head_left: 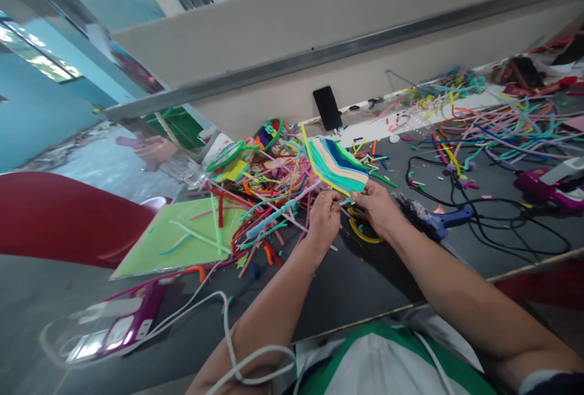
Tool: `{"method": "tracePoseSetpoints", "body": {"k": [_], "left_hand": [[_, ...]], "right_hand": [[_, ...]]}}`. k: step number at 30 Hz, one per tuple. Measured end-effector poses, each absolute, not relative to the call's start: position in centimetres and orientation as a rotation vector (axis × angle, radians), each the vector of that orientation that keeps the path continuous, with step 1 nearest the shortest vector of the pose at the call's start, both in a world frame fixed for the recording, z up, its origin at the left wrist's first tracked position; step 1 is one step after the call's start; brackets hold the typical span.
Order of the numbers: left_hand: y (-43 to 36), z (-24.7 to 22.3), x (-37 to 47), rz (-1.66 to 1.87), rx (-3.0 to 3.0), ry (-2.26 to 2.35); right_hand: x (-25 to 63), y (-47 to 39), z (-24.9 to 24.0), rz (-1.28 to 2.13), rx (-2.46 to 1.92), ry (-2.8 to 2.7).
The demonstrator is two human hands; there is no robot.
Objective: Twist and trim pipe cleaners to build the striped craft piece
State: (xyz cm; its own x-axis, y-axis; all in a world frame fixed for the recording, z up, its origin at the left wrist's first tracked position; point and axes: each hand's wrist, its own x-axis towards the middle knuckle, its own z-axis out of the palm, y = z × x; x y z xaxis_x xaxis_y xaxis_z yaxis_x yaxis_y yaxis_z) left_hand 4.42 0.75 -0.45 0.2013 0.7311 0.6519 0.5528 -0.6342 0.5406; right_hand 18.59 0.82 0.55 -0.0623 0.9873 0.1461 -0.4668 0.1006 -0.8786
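Observation:
A striped piece (337, 164) in green, cream, blue and teal, with a yellow strip along its left edge, is held up over the dark table. My right hand (374, 203) pinches its lower right corner. Close beside it, my left hand (325, 215) has its fingers closed at the lower edge of the piece. Behind and to the left lies a tangled heap of coloured pipe cleaners (278, 182). A blue glue gun (444, 220) rests to the right of my right hand.
A black phone (327, 109) leans at the back. On the left are a green sheet (182, 240), a purple power strip (130, 322) and a red chair (68, 218). Black cables (488, 234) loop at right near another purple power strip (550, 188). A white cable crosses my left forearm.

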Motion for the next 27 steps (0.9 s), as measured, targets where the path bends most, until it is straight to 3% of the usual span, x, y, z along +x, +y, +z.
{"method": "tracePoseSetpoints", "body": {"k": [16,20,24,27], "left_hand": [[1.8,-1.5,4.2,1.395,1.764,1.187],[1.1,-0.7,4.2,1.182,1.981,1.189],[0.5,0.8,3.9,1.49,2.293,1.24],[0.4,1.2,3.6,1.482,2.503,1.295]], "right_hand": [[19.0,1.7,-0.4,1.051,-0.885,-1.063],[19.9,2.0,-0.3,0.874,-0.987,-1.134],[20.3,2.0,-0.3,0.767,-1.067,-1.239],[20.2,1.9,-0.5,0.761,-1.077,-1.302]]}}
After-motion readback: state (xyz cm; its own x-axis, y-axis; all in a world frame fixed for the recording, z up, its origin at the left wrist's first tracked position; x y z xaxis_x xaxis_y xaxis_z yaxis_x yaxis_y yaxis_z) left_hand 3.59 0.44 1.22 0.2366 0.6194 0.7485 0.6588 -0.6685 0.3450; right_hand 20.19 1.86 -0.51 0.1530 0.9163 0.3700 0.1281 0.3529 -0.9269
